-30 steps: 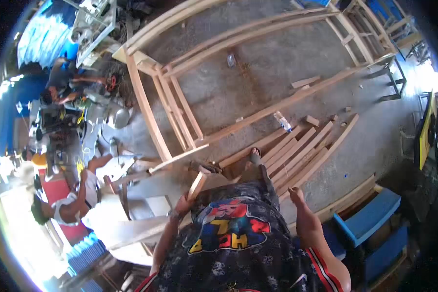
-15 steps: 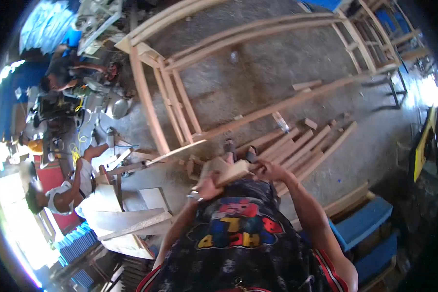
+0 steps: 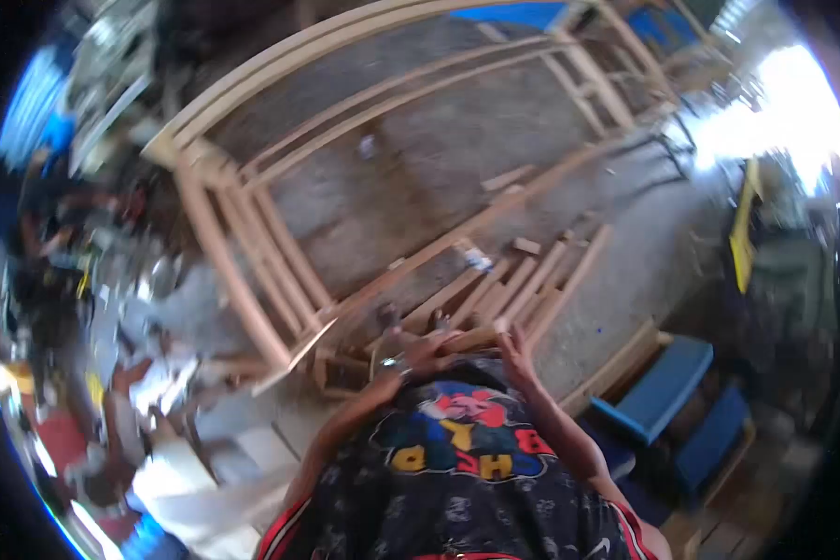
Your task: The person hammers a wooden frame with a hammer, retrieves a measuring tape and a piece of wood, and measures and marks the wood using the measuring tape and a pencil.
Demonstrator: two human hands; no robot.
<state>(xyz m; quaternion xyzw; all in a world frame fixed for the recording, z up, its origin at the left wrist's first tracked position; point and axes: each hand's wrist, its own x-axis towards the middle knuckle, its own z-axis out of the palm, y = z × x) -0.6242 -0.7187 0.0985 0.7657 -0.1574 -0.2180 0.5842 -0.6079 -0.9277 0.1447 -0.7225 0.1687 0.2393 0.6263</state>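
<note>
In front of my shirt, my left hand (image 3: 422, 352) grips a short wooden block (image 3: 471, 342), with a metallic watch on that wrist. My right hand (image 3: 513, 349) is at the block's right end, its fingers close together against the wood; blur hides how firmly they press. Just beyond my hands, several loose wooden strips (image 3: 532, 285) lie side by side on the floor. A small bottle-like item (image 3: 477, 259) rests by their far ends. The large wooden frame (image 3: 476, 220) stretches across the floor ahead.
Blue-topped pieces (image 3: 667, 387) stand at the lower right. A yellow-edged panel (image 3: 743, 229) is at the right. Pale boards (image 3: 182, 481) lie at the lower left, near a blurred person (image 3: 112, 467). Another person is blurred at the upper left.
Over the last second my right hand came in from the right to the block, and my left hand brought the block to the middle. The view has turned, shifting the frame leftward.
</note>
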